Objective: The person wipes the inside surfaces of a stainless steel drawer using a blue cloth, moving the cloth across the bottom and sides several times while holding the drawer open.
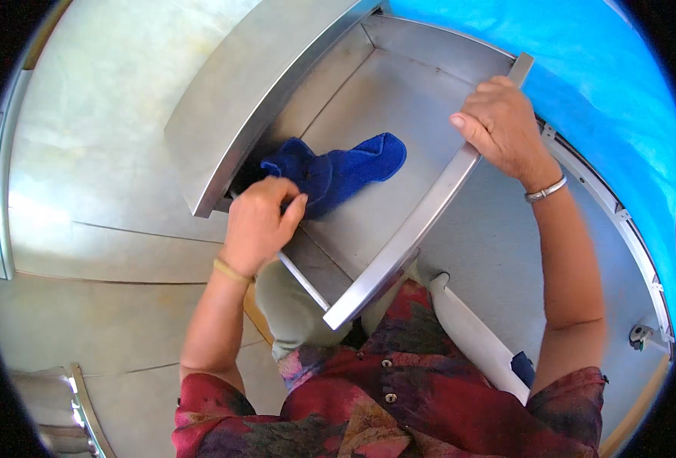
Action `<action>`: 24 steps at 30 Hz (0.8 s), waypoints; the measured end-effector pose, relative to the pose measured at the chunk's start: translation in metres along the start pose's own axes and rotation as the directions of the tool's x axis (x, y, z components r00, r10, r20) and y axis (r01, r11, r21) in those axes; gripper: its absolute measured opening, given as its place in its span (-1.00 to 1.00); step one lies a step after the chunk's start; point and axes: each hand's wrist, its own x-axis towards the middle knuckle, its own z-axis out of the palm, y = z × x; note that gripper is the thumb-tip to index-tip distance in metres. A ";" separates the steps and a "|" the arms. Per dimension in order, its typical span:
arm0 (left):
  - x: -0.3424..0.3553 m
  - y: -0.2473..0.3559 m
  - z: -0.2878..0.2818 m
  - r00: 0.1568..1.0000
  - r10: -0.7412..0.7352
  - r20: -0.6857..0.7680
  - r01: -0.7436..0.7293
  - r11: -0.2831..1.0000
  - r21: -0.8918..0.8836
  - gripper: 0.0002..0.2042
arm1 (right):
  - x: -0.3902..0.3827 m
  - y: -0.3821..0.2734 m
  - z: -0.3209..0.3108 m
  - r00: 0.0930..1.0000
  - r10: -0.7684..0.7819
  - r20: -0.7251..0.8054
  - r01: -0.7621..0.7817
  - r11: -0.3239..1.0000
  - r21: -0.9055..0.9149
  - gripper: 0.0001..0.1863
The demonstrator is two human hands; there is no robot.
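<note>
A metal drawer [387,252] stands pulled out of a grey metal cabinet [239,84] in front of me. Inside it lies a crumpled dark blue cloth [361,164], bunched toward the cabinet. My right hand [498,126] is closed over the far right part of the drawer's front rim, thumb on the inner side. Over the drawer's left side, close to the cabinet opening, my left hand [262,221] is curled with its thumb beside the cloth. Its fingertips are hidden, so whether it grips the side rail or a fold of cloth cannot be seen.
Bright blue sheeting [582,76] hangs at the right, above a pale metal rail [620,206] with a caster wheel [643,336] near its lower end. A white bar [475,328] runs beside my leg. Pale floor [124,320] lies to the left.
</note>
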 end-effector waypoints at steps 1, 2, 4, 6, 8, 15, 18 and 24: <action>0.011 0.000 0.002 0.997 -0.012 0.075 0.004 0.995 0.103 -0.87 | -0.002 0.002 0.003 0.998 -0.002 -0.068 0.002 1.000 -0.003 -0.52; 0.020 -0.001 0.005 0.997 -0.020 0.079 0.011 0.993 0.116 -0.87 | -0.002 0.002 0.003 0.997 -0.003 -0.075 0.004 1.000 0.011 -0.52; 0.035 -0.006 0.017 0.991 -0.037 0.128 -0.003 0.955 0.297 -0.80 | -0.004 0.003 0.004 0.985 -0.008 -0.171 0.016 0.999 0.044 -0.59; 0.045 -0.021 0.030 0.984 -0.057 0.170 -0.014 0.921 0.389 -0.78 | -0.004 0.002 0.007 0.978 -0.008 -0.209 0.026 0.996 0.085 -0.62; 0.054 -0.025 0.034 0.976 -0.067 0.208 -0.040 0.881 0.471 -0.76 | -0.004 0.004 0.012 0.969 -0.003 -0.248 0.032 0.993 0.113 -0.64; 0.074 -0.036 0.043 0.877 -0.183 0.444 -0.147 0.777 0.611 -0.81 | -0.006 0.008 0.012 0.965 -0.015 -0.261 0.044 0.994 0.103 -0.67; 0.085 -0.030 0.052 0.986 -0.007 0.167 -0.057 0.925 0.375 -0.89 | -0.006 0.009 0.010 0.965 -0.011 -0.263 0.038 0.995 0.097 -0.68; 0.116 -0.010 0.070 0.938 -0.332 -0.100 0.290 0.908 -0.303 -0.87 | -0.007 0.010 0.014 0.960 -0.014 -0.281 0.048 0.992 0.116 -0.69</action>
